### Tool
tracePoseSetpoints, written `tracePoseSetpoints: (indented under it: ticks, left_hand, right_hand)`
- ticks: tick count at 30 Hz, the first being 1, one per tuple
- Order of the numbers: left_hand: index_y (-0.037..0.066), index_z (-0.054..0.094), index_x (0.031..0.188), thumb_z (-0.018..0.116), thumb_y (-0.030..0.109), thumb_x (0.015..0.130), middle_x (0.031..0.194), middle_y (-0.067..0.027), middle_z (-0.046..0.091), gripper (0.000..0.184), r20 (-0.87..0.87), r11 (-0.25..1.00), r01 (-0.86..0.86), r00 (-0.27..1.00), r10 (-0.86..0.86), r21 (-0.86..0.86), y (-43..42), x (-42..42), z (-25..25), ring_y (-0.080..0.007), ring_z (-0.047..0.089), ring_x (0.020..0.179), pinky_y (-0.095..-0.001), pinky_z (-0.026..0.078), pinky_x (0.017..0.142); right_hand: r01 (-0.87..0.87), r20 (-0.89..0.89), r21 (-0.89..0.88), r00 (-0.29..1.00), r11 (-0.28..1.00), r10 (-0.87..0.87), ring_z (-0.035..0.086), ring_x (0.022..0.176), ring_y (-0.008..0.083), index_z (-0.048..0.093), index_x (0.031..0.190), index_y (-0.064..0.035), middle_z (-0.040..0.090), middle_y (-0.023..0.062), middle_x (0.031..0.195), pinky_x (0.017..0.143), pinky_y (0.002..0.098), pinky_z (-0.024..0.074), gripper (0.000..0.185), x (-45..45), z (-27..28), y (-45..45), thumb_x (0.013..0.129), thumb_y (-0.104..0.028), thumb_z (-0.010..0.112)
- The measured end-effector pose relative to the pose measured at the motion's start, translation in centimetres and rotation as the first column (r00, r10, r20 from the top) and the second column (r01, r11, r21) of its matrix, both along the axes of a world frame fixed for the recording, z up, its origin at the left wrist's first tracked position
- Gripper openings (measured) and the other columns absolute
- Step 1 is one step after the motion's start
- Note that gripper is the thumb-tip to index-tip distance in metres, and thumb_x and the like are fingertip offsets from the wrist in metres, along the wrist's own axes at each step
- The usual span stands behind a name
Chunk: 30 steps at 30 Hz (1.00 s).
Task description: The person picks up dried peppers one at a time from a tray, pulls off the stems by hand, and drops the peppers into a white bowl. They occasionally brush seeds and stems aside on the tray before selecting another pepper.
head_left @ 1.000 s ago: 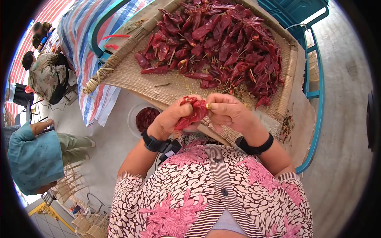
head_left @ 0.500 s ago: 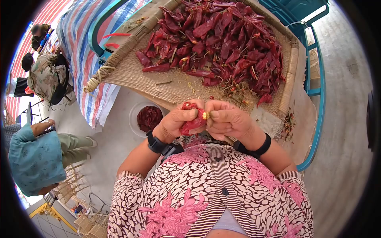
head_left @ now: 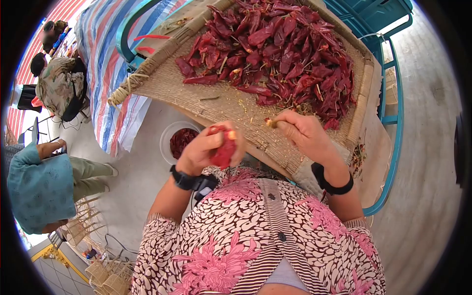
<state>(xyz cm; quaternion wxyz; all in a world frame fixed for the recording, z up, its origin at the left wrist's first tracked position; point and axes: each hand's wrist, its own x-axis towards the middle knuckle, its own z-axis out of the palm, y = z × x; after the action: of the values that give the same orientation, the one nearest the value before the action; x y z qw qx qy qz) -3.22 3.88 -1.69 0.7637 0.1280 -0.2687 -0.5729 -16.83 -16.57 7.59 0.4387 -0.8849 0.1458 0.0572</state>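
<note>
Head view — left hand [head_left: 202, 148] clasps likely-destemmed red pepper [head_left: 223, 155]; right hand [head_left: 306, 136], brownish stem [head_left: 272, 124]; dark-red heap [head_left: 280, 54] on woven tray [head_left: 164, 87] remains.

Pretty bright in here tbh, plain grey floor [head_left: 423, 157] with pale glare. Main thing I see is a big striped sheet [head_left: 110, 73]. Teal metal frame [head_left: 396, 147] goes from right beside it to well off right. Woven baskets [head_left: 101, 278] sit nearer me than the sheet, red-white stripes [head_left: 24, 86] left of it.
</note>
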Motion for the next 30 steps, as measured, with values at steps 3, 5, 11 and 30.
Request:
tracePoseSetpoints:
  ticks: [3, 5, 11, 30]
  left_hand:
    - [0.003, 0.054, 0.105, 0.064, 0.038, 0.09, 0.084, -0.0183, 0.063, 0.04, 0.19, 0.984, -0.123, 0.977, 0.096, 0.133, 5.3, 2.4, -2.7, -0.0284, 0.065, 0.075, -0.0356, 0.052, 0.067]
    - [0.002, 0.054, 0.108, 0.064, 0.036, 0.09, 0.087, -0.0184, 0.064, 0.039, 0.205, 0.942, -0.219, 0.964, 0.168, 0.256, 8.9, 3.3, -5.0, -0.0283, 0.066, 0.078, -0.0357, 0.053, 0.07]
    - [0.002, 0.057, 0.115, 0.063, 0.024, 0.092, 0.097, -0.0096, 0.065, 0.032, 0.241, 0.534, -0.353, 0.933, 0.269, 0.768, 14.1, 5.0, -13.5, -0.0204, 0.065, 0.086, -0.0332, 0.053, 0.079]
    - [-0.004, 0.046, 0.125, 0.057, 0.012, 0.089, 0.118, -0.0153, 0.055, 0.04, 0.889, -0.347, -0.905, 0.069, 0.453, 0.248, 12.3, 7.7, -15.7, -0.0243, 0.052, 0.109, -0.0384, 0.041, 0.096]
  right_hand:
    - [-0.031, -0.057, -0.559, 0.998, 0.829, -0.001, 0.063, 0.07, 0.0272, 0.063, 0.099, -0.0102, 0.057, 0.0086, 0.07, 0.064, 0.0392, 0.0511, 0.013, -1.0, -2.2, -2.2, 0.089, -0.019, 0.061]
    - [-0.032, -0.037, -0.706, 0.999, 0.708, 0.009, 0.063, 0.081, 0.0296, 0.063, 0.101, -0.0107, 0.061, 0.0087, 0.084, 0.069, 0.0415, 0.051, 0.016, -1.5, -3.8, -3.5, 0.086, -0.017, 0.064]
    - [0.074, 0.121, -0.594, 0.993, 0.801, -0.002, 0.062, 0.095, 0.0293, 0.062, 0.105, -0.0102, 0.06, 0.008, 0.104, 0.078, 0.0419, 0.0518, 0.021, 1.8, -4.4, -2.7, 0.084, -0.012, 0.064]
    - [0.191, 0.085, -0.645, 0.98, 0.74, -0.179, 0.065, 0.089, 0.0352, 0.063, 0.101, -0.0096, 0.067, 0.0125, 0.097, 0.075, 0.046, 0.0505, 0.017, 5.5, -8.2, -4.1, 0.087, -0.019, 0.063]
